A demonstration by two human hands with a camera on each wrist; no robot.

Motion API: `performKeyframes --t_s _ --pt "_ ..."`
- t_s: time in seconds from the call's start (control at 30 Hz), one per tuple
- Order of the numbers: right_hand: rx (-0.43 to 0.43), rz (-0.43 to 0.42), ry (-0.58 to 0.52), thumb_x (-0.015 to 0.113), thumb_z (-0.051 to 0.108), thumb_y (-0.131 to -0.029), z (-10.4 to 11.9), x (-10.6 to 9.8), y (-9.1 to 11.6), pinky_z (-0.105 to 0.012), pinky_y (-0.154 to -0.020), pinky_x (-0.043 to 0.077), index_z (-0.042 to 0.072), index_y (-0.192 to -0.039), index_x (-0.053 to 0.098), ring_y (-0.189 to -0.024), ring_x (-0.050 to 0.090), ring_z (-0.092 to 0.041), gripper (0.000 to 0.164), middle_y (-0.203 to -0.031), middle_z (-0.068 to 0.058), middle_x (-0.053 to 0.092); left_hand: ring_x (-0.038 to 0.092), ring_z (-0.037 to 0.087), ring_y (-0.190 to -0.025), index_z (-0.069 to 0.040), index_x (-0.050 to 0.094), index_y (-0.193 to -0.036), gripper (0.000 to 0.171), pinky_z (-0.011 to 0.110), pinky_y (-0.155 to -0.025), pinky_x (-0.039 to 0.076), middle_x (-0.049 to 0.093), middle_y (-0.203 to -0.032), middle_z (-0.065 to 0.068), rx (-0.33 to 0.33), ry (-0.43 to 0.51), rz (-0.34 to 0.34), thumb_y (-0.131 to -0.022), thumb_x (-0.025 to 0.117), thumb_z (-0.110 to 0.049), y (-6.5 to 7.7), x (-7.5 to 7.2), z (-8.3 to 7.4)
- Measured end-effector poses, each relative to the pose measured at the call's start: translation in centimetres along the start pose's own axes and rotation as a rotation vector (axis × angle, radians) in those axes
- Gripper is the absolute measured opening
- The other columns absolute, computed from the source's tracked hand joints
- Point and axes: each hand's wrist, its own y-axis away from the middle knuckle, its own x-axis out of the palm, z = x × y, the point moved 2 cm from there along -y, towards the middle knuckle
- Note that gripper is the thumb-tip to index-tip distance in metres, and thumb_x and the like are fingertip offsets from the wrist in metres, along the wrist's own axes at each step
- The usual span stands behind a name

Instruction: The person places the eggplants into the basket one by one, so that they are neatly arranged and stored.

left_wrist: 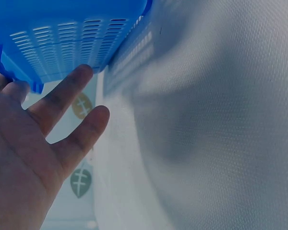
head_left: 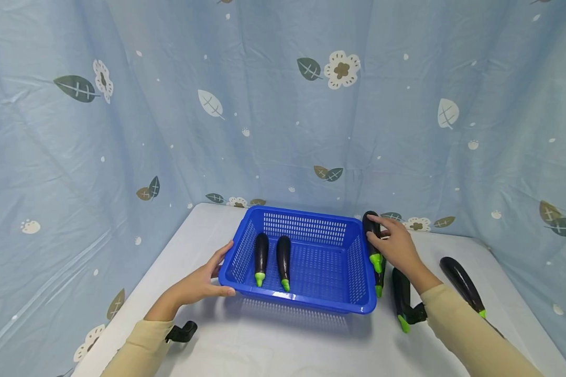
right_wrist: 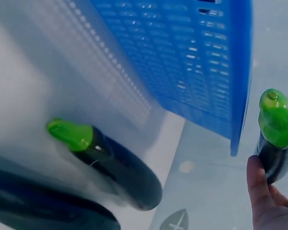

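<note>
Pinching dark eggplant (head_left: pixel 371 227) between right fingers (head_left: pixel 382 220), just beside blue basket (head_left: pixel 297 298)

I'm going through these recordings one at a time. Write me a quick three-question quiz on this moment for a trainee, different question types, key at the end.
1. How many eggplants lie inside the blue basket?
2. True or false: both hands are holding eggplants.
3. In the head view, where do the loose eggplants on the table lie?
A) left of the basket
B) right of the basket
C) behind the basket

Key:
1. Two.
2. False: the right hand holds one, while the left hand touches the basket's rim.
3. B.
</note>
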Motion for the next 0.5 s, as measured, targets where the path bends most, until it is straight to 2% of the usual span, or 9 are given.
performKeyframes --t_s 0.5 --pt "-0.001 0.044 -0.021 0.063 0.026 -0.1 2.4 0.7 -0.9 -0.053 -0.081 0.059 0.011 -0.148 0.053 -0.115 0.06 -0.044 0.052 -0.151 -0.029 0.04 0.04 0.054 -0.139 -0.032 0.001 -0.164 0.118 0.066 -0.102 0.044 0.012 -0.167 0.024 -0.003 -0.007 -0.001 -0.081 0.085 -0.038 0.0 0.0 0.1"
